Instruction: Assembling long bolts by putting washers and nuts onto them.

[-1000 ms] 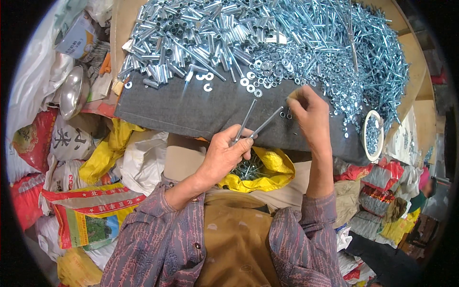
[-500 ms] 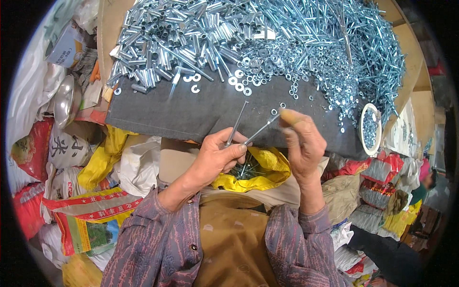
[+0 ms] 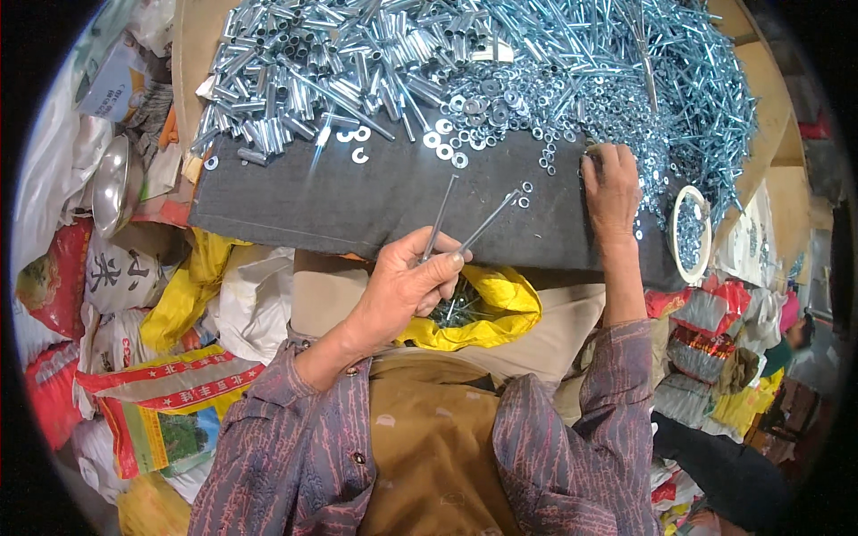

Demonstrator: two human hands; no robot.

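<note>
My left hand, closed, grips two long thin metal bolts that fan out in a V. One bolt stands nearly straight; the other bolt slants to the right. Farther right, my right hand rests at the near edge of the heap of small nuts and washers, fingertips bent down together. What its fingers pinch, if anything, is hidden. A few loose nuts lie on the dark cloth just past the slanted bolt's tip. Below my left hand, a yellow bag in my lap holds more metal pieces.
Metal sleeves pile up on the far left of the dark cloth, larger washers before them. Long screws heap at far right. A white bowl of small parts stands right; a metal bowl sits left, among sacks.
My right hand has left the slanted bolt's tip and moved right and away from me to the small-parts heap. My left hand keeps both bolts nearly in place.
</note>
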